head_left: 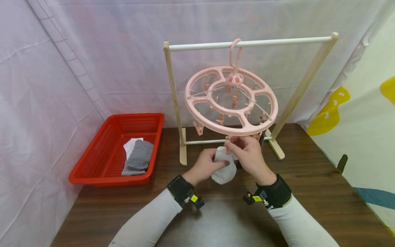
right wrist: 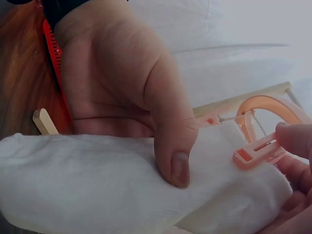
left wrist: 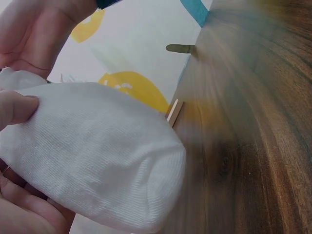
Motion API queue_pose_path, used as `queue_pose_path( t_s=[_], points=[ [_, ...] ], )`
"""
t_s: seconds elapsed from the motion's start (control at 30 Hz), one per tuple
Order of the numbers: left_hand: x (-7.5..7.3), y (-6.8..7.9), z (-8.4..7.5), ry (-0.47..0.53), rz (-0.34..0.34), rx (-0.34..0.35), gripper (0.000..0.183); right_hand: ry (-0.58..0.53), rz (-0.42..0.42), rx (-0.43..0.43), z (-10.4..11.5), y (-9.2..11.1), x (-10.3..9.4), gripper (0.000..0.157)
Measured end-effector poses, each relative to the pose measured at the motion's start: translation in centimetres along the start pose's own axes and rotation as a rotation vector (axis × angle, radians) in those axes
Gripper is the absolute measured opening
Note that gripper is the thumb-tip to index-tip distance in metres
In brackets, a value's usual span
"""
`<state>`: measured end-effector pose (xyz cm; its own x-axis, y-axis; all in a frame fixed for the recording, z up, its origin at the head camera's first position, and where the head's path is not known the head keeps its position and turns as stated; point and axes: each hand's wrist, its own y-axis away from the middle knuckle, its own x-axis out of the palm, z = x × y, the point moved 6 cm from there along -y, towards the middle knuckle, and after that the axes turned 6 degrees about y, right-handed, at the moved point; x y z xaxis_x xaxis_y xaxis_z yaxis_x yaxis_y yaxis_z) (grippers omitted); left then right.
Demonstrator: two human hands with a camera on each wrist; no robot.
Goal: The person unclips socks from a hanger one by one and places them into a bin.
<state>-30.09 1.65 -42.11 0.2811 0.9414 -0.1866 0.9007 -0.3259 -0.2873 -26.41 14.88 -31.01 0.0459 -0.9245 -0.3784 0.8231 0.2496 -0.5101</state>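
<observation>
A white sock (head_left: 224,168) hangs below the near rim of a round pink clip hanger (head_left: 213,127). My left hand (head_left: 204,166) pinches the sock with the thumb on its near face, as the left wrist view also shows the sock (left wrist: 102,151) up close. A pink clothespin (head_left: 228,142) at the rim is pinched by my right hand (head_left: 249,155). In the right wrist view the clothespin (right wrist: 251,156) lies over the sock's upper edge; whether it bites the cloth is unclear. Part of the right fingers is hidden behind the sock.
A red basket (head_left: 83,175) at the left holds grey socks (head_left: 140,156) and a white one (head_left: 131,145). The hanger hooks over the white bar (head_left: 200,46) of a wooden-legged rack. Other pink clips (head_left: 199,128) dangle from the ring above the brown table (head_left: 216,219).
</observation>
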Motion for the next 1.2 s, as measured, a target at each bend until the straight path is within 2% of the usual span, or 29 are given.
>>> queue_pose_path(
  t_s=[0.23,0.43,0.73,0.8,0.9,1.03,1.13,1.2],
  points=[
    [0.1,0.0,-0.4,-0.009,0.004,-0.005,0.021,-0.025,-0.018,-0.008,-0.2,0.0,0.0,0.007],
    [-0.2,0.5,0.0,0.005,0.003,-0.016,0.023,-0.074,-0.042,-0.029,-0.4,-0.1,-0.3,0.006],
    [-1.8,1.7,0.5,-0.022,-0.033,-0.021,0.025,-0.126,-0.057,-0.048,-0.6,-0.2,-0.5,0.006],
    [-2.2,2.0,0.5,-0.028,-0.041,-0.022,0.025,-0.152,-0.063,-0.058,-1.3,-0.3,-0.5,0.006],
    [-2.7,2.6,-1.3,-0.037,-0.037,-0.034,0.022,-0.166,-0.075,-0.060,-2.3,-0.5,-0.5,0.005],
    [-3.2,3.1,-1.9,-0.045,-0.036,-0.041,0.021,-0.184,-0.083,-0.058,-3.2,-0.6,-0.6,0.006],
    [-3.8,3.1,-0.7,-0.036,-0.049,-0.015,0.023,-0.200,-0.085,-0.070,-3.6,-0.6,-0.7,0.008],
    [-4.3,3.3,-0.8,-0.022,-0.051,0.002,0.023,-0.205,-0.093,-0.072,-3.6,-0.7,-0.8,0.009]
  ],
)
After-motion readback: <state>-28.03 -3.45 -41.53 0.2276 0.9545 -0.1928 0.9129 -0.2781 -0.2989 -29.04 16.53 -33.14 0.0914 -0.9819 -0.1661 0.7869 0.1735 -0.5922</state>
